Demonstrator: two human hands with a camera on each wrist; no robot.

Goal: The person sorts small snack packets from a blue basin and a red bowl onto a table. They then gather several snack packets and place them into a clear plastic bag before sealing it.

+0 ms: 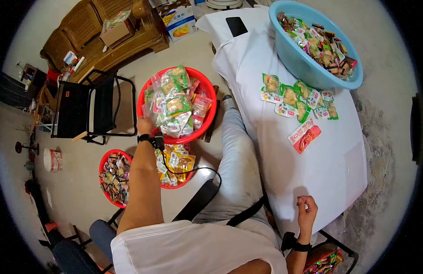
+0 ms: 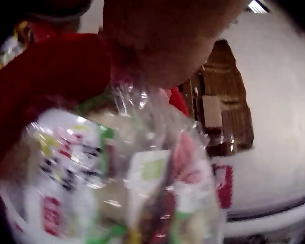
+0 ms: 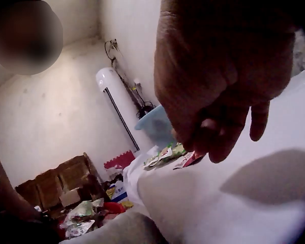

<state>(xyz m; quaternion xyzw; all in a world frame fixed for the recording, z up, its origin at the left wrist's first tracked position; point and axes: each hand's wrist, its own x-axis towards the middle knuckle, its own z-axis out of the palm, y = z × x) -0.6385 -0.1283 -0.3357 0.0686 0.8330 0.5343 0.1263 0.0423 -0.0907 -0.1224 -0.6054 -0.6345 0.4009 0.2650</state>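
My left hand [image 1: 146, 126] is at the near left rim of the upper red basin [image 1: 213, 107]. In the left wrist view its fingers [image 2: 157, 46] pinch the gathered top of a clear plastic bag [image 2: 137, 99] with several snack packets inside. That bag lies on other packets in the basin. Over the near part of the white-covered table, my right hand [image 1: 307, 214] hovers with loosely curled fingers and nothing in them. Farther up the table lie several green-edged packets [image 1: 290, 97] and one red packet [image 1: 304, 135].
A blue tub [image 1: 289, 61] full of packets stands at the table's far end, by a black phone [image 1: 236, 26]. Two more red basins, one of small packets [image 1: 114, 178] and one of yellow packets [image 1: 180, 162], sit on the floor near a black folding chair [image 1: 74, 109].
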